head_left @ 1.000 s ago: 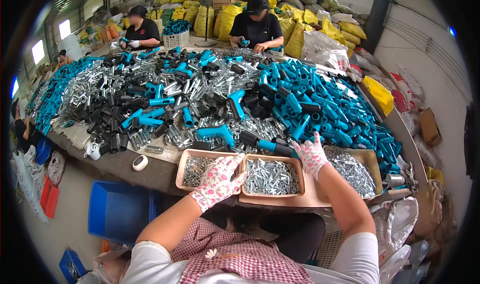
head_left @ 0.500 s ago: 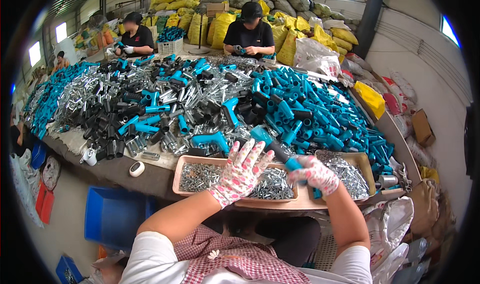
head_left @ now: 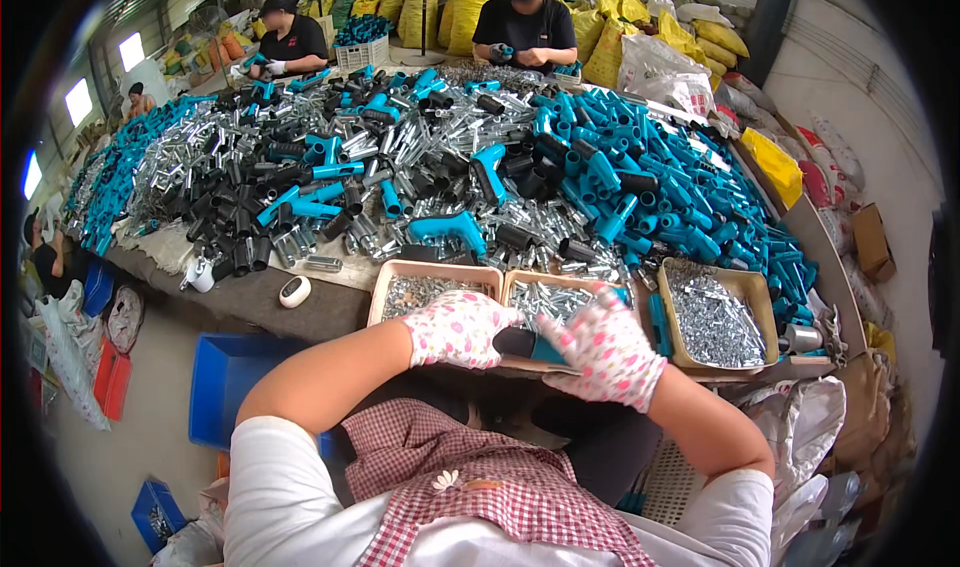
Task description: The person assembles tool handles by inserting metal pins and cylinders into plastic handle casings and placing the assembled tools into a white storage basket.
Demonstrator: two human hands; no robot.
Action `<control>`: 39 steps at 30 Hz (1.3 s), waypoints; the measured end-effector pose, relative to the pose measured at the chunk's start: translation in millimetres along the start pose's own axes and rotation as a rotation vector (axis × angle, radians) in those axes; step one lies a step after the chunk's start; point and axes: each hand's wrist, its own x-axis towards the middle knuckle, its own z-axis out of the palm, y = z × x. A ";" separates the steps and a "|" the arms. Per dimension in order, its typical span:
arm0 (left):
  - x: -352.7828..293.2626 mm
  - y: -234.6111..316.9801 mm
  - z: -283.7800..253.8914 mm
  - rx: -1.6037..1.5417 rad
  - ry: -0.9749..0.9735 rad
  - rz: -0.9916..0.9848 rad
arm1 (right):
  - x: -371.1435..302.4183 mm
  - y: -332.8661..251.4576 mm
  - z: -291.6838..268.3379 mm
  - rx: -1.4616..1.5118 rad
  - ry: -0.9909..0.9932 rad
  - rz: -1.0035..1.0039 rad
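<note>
Fingers of both gloved hands [head_left: 530,339] clasp a teal-black part [head_left: 533,346] above the heaped worktable [head_left: 330,307].

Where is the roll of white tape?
In the head view the roll of white tape lies on the table's near edge, on the person's left, left of the cardboard tray of screws and beyond the left hand.

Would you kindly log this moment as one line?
left hand: gripping black-and-teal part | right hand: on same part | behind: cardboard trays of screws
</note>
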 end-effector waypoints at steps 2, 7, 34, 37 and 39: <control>-12.7 9.6 -4.4 0.066 0.202 -0.148 | -12.4 27.4 22.7 0.105 0.609 0.109; -9.9 21.5 6.8 0.225 0.342 -0.188 | -1.5 52.8 40.9 1.891 0.827 -0.002; -17.4 33.4 63.1 0.087 0.381 -0.246 | 3.2 21.2 29.4 1.572 0.906 0.074; -22.2 12.3 35.8 -0.022 0.729 -0.347 | -25.9 2.7 -0.3 0.937 0.764 -0.272; -28.7 25.8 28.5 -0.107 0.791 -0.361 | -18.1 4.8 7.2 0.629 0.958 0.103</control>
